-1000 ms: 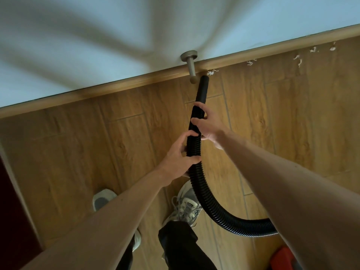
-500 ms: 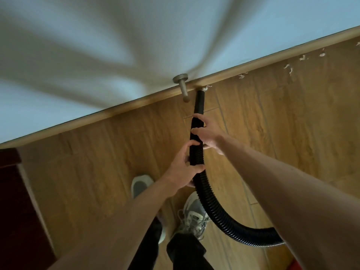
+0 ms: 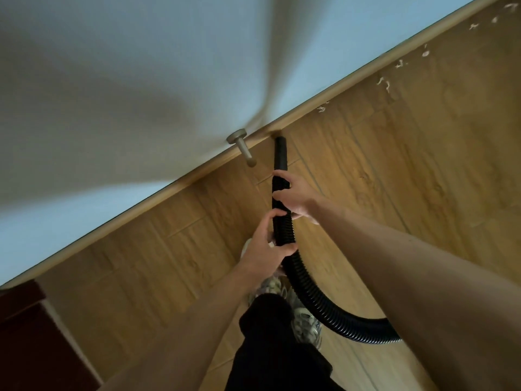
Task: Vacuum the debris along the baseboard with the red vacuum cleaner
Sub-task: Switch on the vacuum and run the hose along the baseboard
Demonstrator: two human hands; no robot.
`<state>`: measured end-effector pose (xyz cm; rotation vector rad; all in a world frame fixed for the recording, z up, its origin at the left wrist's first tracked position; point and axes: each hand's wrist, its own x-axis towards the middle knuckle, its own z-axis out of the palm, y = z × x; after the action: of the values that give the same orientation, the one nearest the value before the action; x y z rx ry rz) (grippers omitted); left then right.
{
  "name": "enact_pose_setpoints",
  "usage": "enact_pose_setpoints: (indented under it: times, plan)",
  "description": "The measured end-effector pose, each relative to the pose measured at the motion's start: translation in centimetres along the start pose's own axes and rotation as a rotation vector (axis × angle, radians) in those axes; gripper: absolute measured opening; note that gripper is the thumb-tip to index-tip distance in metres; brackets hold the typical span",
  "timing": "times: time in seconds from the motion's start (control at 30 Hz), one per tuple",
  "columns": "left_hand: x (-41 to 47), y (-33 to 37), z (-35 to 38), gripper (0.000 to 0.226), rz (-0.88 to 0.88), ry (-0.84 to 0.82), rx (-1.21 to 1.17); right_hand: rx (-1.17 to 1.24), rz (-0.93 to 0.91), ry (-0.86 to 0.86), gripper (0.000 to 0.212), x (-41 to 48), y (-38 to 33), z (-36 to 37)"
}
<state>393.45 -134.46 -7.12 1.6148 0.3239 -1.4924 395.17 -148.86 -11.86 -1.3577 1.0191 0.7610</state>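
A black ribbed vacuum hose (image 3: 315, 306) curves up from the lower right, and its smooth nozzle (image 3: 280, 153) touches the wooden baseboard (image 3: 352, 77). My right hand (image 3: 293, 193) grips the hose just behind the nozzle. Lower down, my left hand (image 3: 267, 246) holds the ribbed part. White debris scraps (image 3: 383, 83) lie scattered along the baseboard to the right of the nozzle, with more debris (image 3: 321, 108) closer in. The red vacuum body is out of view.
A metal door stopper (image 3: 242, 145) sticks out from the wall just left of the nozzle. My shoe (image 3: 304, 320) and dark trouser leg (image 3: 270, 348) stand under the hose. A dark red surface (image 3: 31, 340) fills the lower left corner. Wood floor (image 3: 423, 179) spreads right.
The view has tilted and shifted, so the baseboard runs steeper. The scrap that lay at the nozzle tip is gone. Both hands keep their hold on the hose.
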Motion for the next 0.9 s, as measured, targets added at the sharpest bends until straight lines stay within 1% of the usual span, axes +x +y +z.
enact_pose_setpoints:
  times: [0.1, 0.23, 0.33, 0.47, 0.57, 0.9]
  plan:
    - [0.3, 1.0, 0.0, 0.052, 0.040, -0.011, 0.075, 0.010, 0.011, 0.003, 0.063, 0.1, -0.4, -0.8]
    - [0.8, 2.3, 0.3, 0.052, 0.014, -0.057, -0.014, -0.012, -0.012, 0.013, 0.061, 0.7, -0.9, -1.8]
    - [1.3, 2.7, 0.8, 0.053, 0.001, -0.056, -0.029, -0.026, -0.041, 0.032, 0.059, 1.2, -0.8, -2.3]
    - [1.5, 2.8, 1.6, 0.055, -0.004, -0.050, -0.057, 0.003, -0.041, 0.009, 0.059, 1.5, -0.4, -3.1]
    - [1.4, 3.0, 2.4, 0.055, 0.001, -0.041, -0.054, -0.011, -0.056, -0.003, 0.059, 1.5, -0.2, -3.9]
    - [3.1, 4.9, 4.5, 0.056, 0.009, -0.059, -0.006, 0.015, -0.079, 0.040, 0.061, 2.6, 0.6, -6.9]
